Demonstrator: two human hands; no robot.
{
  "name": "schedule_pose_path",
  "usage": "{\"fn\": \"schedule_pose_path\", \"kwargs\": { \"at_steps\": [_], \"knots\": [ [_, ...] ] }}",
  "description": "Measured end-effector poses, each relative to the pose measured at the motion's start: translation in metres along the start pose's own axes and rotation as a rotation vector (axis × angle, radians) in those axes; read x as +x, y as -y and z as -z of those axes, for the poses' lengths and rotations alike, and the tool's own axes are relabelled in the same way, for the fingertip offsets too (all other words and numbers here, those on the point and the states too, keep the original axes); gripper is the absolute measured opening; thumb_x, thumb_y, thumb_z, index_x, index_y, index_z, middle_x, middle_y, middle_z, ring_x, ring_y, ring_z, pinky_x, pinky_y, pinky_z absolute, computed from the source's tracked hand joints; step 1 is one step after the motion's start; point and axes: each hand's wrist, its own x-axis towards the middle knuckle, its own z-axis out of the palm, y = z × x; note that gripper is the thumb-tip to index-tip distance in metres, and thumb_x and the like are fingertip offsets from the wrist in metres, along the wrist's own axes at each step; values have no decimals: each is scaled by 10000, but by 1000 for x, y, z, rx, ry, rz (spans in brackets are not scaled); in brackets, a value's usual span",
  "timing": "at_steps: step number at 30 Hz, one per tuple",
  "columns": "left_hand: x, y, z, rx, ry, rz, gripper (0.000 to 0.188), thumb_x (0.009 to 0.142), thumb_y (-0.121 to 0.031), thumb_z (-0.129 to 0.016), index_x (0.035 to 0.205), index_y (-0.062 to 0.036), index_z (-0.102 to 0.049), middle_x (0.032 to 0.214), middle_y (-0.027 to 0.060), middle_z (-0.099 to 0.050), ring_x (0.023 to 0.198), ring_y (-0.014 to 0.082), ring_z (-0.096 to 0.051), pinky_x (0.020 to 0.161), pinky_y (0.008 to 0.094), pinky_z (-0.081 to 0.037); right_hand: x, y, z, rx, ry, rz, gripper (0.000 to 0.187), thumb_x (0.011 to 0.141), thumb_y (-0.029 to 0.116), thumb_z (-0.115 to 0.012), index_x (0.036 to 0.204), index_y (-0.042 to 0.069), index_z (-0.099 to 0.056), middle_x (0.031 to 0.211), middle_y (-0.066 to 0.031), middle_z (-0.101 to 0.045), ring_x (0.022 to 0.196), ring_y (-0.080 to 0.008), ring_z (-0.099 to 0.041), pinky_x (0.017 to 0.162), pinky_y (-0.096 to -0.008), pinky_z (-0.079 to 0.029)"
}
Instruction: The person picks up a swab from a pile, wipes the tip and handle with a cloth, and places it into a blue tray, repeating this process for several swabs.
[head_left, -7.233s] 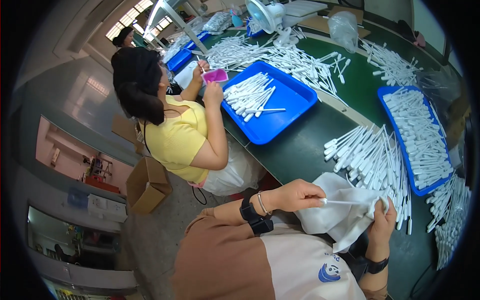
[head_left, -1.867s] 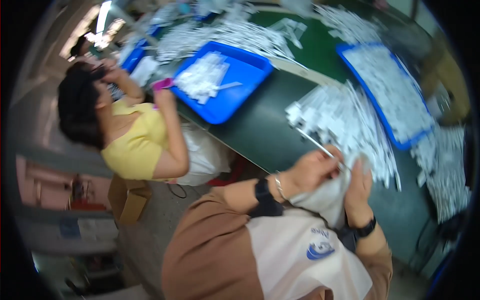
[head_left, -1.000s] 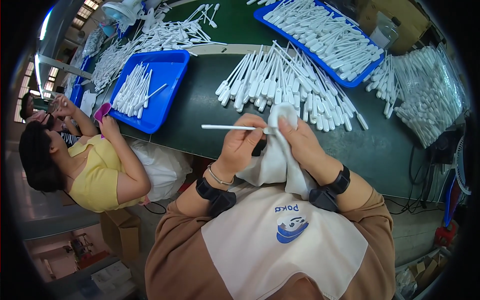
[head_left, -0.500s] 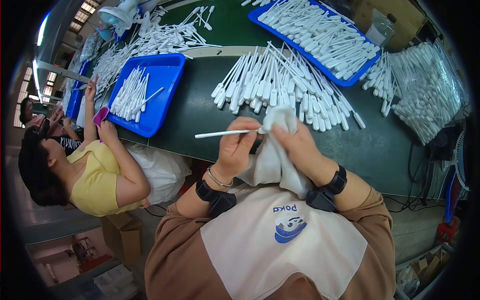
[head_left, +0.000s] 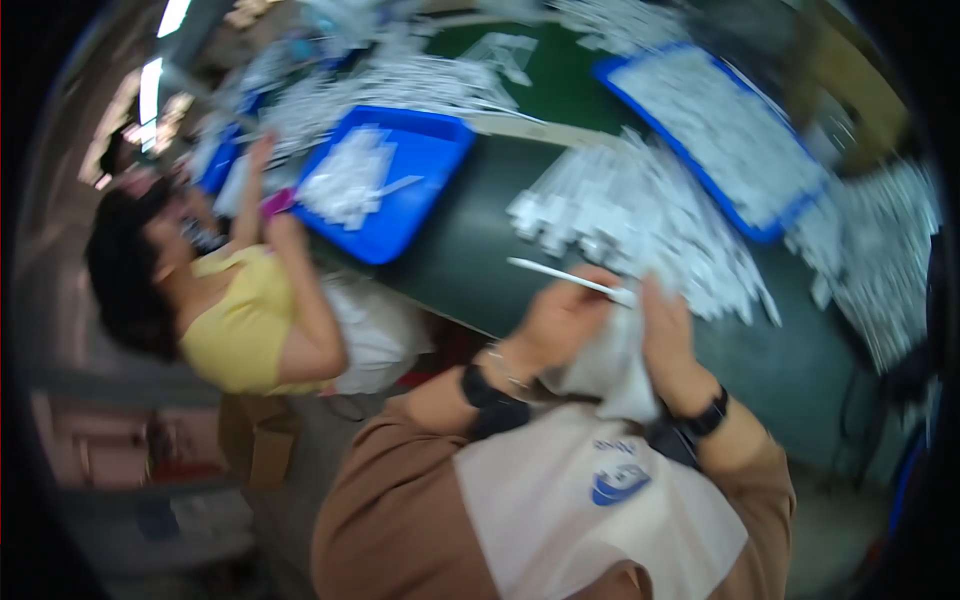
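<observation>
My left hand (head_left: 568, 318) is closed on a slim white plastic stick (head_left: 550, 270), whose thin end points up to the left. My right hand (head_left: 668, 335) grips a pale cloth (head_left: 605, 365) that hangs down between both hands in front of my apron. The stick's other end meets the cloth by my right fingers; motion blur hides whether it is wrapped. Just beyond my hands, a heap of similar white sticks (head_left: 690, 240) with wider paddle-like ends lies on the dark green table (head_left: 470, 225).
A blue tray (head_left: 425, 190) with a small bunch of sticks stands to the left. Another blue tray (head_left: 765, 235), full of sticks, is at the far right, near a clear bag of sticks (head_left: 890, 250). A person in yellow (head_left: 240, 325) sits at left, holding a pink cloth (head_left: 277, 203).
The view has swung and blurred, shifting the scene sideways. The stick's thin end now tilts upward, and my right hand is more upright, with fingers pointing up, beside the stick's wider end.
</observation>
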Motion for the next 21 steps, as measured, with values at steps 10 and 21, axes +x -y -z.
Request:
{"fn": "schedule_pose_path", "kwargs": {
  "at_steps": [10, 21],
  "knots": [
    [7, -33, 2, -367, -10, 105, 170, 863, -121, -462, 998, -22, -486, 831, 55, -541, 770, 98, -510, 702, 224, -415, -4, 2, 16, 286, 37, -44, 314, 908, 250, -369, 1058, -8, -468, 951, -53, -528, 878, -115, -475, 770, -245, -382],
    [7, 1, -8, -524, 162, 571, 251, 879, -270, -444, 840, -33, -516, 646, 53, -527, 500, 73, -453, 445, 195, -377, -2, 27, 5, 316, 230, -256, 249, 902, 250, -386, 940, 18, -471, 801, -23, -500, 731, -81, -450, 657, -217, -372]
  ]
}}
